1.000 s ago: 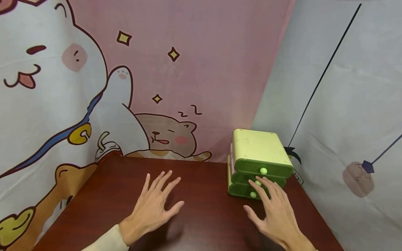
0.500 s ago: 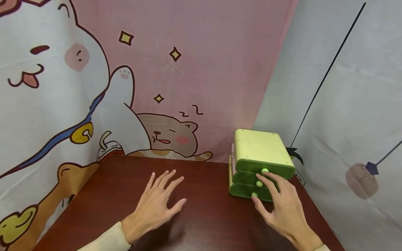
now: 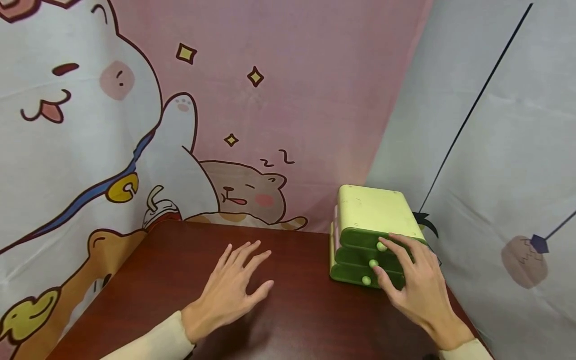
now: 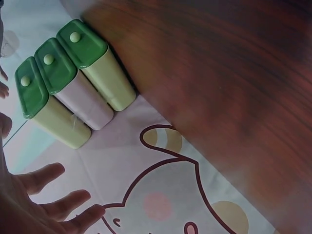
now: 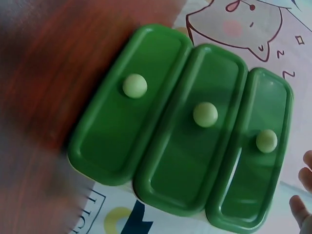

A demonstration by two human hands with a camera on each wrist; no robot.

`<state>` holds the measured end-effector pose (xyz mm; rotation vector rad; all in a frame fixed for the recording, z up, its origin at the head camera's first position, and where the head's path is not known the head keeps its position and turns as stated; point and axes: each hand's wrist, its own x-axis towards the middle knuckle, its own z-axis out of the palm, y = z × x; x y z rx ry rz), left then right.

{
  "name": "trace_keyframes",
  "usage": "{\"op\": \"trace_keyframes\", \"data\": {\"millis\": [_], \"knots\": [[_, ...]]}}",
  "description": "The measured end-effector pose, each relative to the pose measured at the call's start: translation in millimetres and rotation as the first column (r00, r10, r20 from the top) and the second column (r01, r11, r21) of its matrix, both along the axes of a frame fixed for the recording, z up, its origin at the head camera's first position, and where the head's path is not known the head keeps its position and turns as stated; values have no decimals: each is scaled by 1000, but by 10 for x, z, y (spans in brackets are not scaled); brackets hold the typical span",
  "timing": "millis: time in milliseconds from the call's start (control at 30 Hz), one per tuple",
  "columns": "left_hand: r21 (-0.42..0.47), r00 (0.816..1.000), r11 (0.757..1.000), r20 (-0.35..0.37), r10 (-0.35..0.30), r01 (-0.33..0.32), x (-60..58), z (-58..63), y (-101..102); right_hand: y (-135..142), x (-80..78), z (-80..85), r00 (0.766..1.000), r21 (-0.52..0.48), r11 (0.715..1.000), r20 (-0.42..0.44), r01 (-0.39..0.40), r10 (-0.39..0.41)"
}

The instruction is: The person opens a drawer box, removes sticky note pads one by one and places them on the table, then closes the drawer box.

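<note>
A small three-tier drawer box (image 3: 375, 212) stands at the table's back right, with a pale yellow top and green fronts. Each drawer front has a round light-green knob; the top knob (image 3: 382, 246) is beside the fingertips of my right hand (image 3: 423, 287). That hand is held before the box, fingers spread and slightly bent, covering part of the fronts. In the right wrist view, a gap separates its fingertips from the top drawer's knob (image 5: 266, 141). All three drawers look closed. My left hand (image 3: 229, 290) hovers over the table, fingers spread, holding nothing.
The dark red-brown table (image 3: 306, 310) reaches back to a pink cloth backdrop (image 3: 315, 90) printed with cartoon animals. A whitish cloth (image 3: 504, 165) hangs along the right side, close to the drawer box.
My right hand has risen from before the middle drawer to beside the top knob, and moved rightward. My left hand keeps its spread pose. The head view has shifted slightly.
</note>
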<state>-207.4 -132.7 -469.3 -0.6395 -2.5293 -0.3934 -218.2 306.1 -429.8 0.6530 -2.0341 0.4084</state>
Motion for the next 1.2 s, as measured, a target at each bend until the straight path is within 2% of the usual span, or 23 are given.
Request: {"op": "trace_keyframes", "data": {"millis": [267,367,533,800,1033,1200], "knots": [[-2,1000,1000,-16,-21,21,24,54,60,165,-72,119,992,-4,999,126,33,-33],[2,999,1000,-25,-29,29,19,65,83,197,-111,148,990,-18,999,134,35,-32],[7,999,1000,-35,-28,28,12,65,109,192,-148,177,995,-56,998,102,26,-20],[32,999,999,-32,-33,34,10,64,177,234,-192,183,985,-82,995,167,60,-46],[61,997,996,28,-66,64,28,67,261,278,-257,208,978,-86,993,198,76,-58],[69,992,993,71,-105,100,17,87,328,331,-336,243,965,-81,992,252,98,-75]]}}
